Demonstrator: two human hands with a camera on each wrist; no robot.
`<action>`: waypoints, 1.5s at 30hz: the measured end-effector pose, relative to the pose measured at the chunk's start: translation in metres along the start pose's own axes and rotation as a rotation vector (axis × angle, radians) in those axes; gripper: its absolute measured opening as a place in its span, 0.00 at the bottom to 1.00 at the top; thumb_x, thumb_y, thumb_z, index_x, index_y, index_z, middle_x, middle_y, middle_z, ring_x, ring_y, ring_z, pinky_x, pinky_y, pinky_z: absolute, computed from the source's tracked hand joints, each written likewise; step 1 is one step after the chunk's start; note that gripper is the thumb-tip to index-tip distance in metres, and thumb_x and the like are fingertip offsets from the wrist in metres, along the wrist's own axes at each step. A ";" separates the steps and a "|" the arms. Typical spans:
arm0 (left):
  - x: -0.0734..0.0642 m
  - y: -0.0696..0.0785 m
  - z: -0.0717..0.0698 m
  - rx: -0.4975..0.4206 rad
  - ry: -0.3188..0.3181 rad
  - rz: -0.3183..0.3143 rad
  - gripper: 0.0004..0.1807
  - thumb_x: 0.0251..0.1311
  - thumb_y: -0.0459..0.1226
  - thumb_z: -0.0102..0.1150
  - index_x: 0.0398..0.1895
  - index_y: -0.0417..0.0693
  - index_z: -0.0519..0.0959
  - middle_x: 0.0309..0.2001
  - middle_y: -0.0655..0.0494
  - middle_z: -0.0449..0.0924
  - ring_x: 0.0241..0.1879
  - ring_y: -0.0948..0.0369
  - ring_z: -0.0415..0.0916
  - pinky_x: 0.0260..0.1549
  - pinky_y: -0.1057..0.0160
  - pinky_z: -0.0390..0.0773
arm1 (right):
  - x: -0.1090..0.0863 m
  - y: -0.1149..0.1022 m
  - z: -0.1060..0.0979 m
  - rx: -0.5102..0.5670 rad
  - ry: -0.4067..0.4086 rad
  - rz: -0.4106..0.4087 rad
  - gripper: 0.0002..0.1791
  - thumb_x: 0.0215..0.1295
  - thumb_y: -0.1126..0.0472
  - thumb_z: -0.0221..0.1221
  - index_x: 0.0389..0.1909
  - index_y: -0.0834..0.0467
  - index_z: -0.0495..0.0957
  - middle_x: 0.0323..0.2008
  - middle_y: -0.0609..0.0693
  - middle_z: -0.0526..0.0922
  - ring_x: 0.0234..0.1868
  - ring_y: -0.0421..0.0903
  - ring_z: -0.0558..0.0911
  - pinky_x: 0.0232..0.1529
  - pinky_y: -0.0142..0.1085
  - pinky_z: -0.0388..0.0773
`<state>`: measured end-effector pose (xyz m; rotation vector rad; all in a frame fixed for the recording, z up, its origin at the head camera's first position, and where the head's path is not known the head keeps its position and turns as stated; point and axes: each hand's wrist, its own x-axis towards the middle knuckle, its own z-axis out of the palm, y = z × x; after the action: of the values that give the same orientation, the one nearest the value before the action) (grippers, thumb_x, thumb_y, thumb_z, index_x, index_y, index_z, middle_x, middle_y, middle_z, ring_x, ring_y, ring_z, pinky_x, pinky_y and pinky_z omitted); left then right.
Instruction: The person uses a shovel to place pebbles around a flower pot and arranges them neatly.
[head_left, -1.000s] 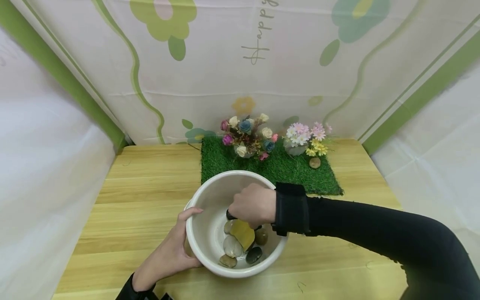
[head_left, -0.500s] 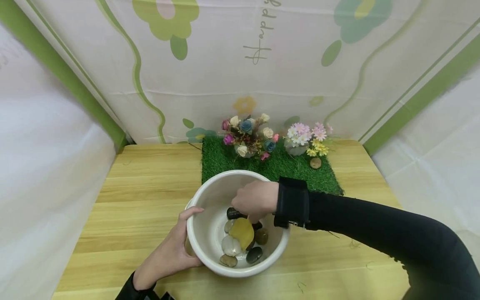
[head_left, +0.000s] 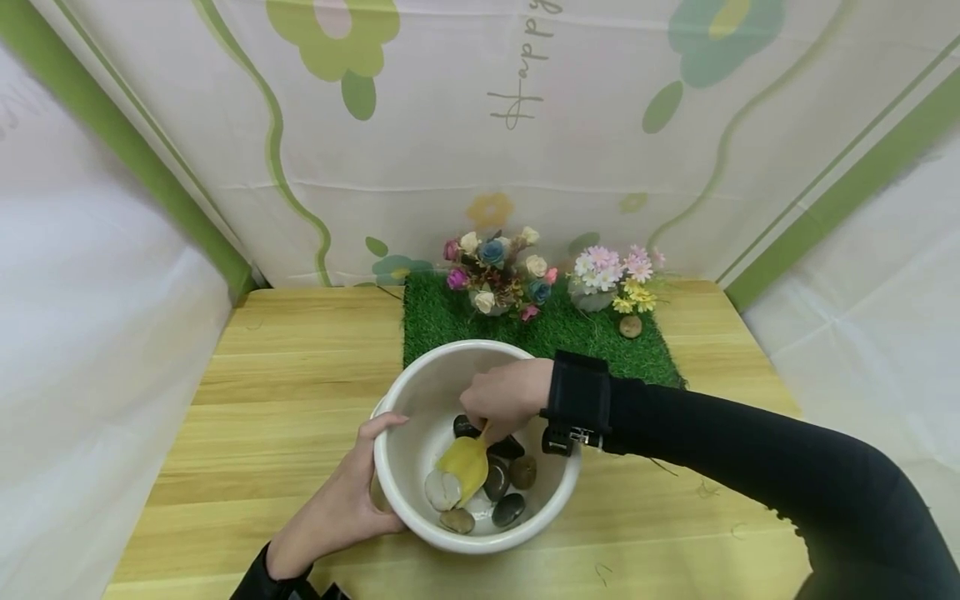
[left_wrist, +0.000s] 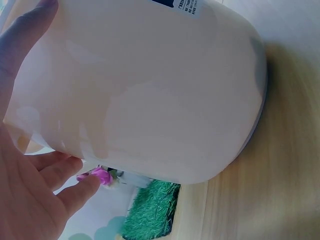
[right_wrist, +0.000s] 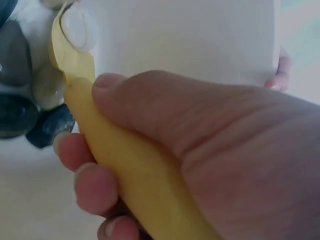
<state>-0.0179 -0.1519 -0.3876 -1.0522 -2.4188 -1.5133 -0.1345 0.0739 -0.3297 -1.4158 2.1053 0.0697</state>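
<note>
A white bucket (head_left: 401,400) stands on the wooden table, tilted a little toward the camera. My left hand (head_left: 348,492) grips its left side, thumb over the rim and fingers outside. Inside the bucket, my right hand (head_left: 504,402) holds a yellow scoop (head_left: 465,463) by its handle (right_wrist: 135,165), thumb along the top and fingers curled beneath. The scoop's blade points down and left, with a pale stone (head_left: 442,490) at its front edge. Around it lie a tan stone (head_left: 457,522), a brown stone (head_left: 522,472) and several dark stones (head_left: 508,510).
Behind the bucket a green turf mat (head_left: 570,337) carries a pot of mixed roses (head_left: 491,275) and a pot of pink and yellow flowers (head_left: 600,279). A small round wooden piece (head_left: 630,326) lies on the mat. Printed curtains (head_left: 480,150) enclose the table (head_left: 300,350).
The scoop has swung toward the lower left in the bucket, uncovering a dark stone. The pale stone has shifted left with the blade. My left hand stays on the bucket.
</note>
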 end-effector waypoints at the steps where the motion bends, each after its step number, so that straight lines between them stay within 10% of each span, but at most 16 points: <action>1: 0.000 0.000 0.000 0.004 0.001 0.000 0.55 0.26 0.37 0.77 0.61 0.41 0.54 0.65 0.34 0.52 0.59 0.50 0.62 0.45 0.49 0.74 | 0.002 0.001 0.001 0.012 -0.001 -0.011 0.20 0.57 0.58 0.60 0.10 0.51 0.63 0.09 0.42 0.60 0.11 0.37 0.60 0.17 0.27 0.59; 20: 0.000 -0.002 0.001 -0.001 -0.006 -0.005 0.54 0.28 0.38 0.77 0.61 0.38 0.53 0.64 0.35 0.54 0.58 0.52 0.63 0.41 0.48 0.77 | 0.041 0.048 0.048 0.099 -0.027 -0.186 0.19 0.62 0.46 0.56 0.13 0.45 0.70 0.10 0.38 0.64 0.11 0.35 0.63 0.14 0.26 0.59; 45: 0.001 -0.001 0.000 -0.016 -0.003 0.006 0.55 0.26 0.35 0.77 0.60 0.37 0.53 0.64 0.32 0.52 0.58 0.50 0.62 0.42 0.49 0.76 | -0.005 0.007 -0.005 0.240 0.012 -0.198 0.12 0.64 0.57 0.56 0.20 0.51 0.74 0.12 0.39 0.64 0.14 0.35 0.60 0.20 0.26 0.58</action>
<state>-0.0192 -0.1518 -0.3882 -1.0644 -2.4070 -1.5330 -0.1419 0.0794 -0.3250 -1.4704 1.8985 -0.2616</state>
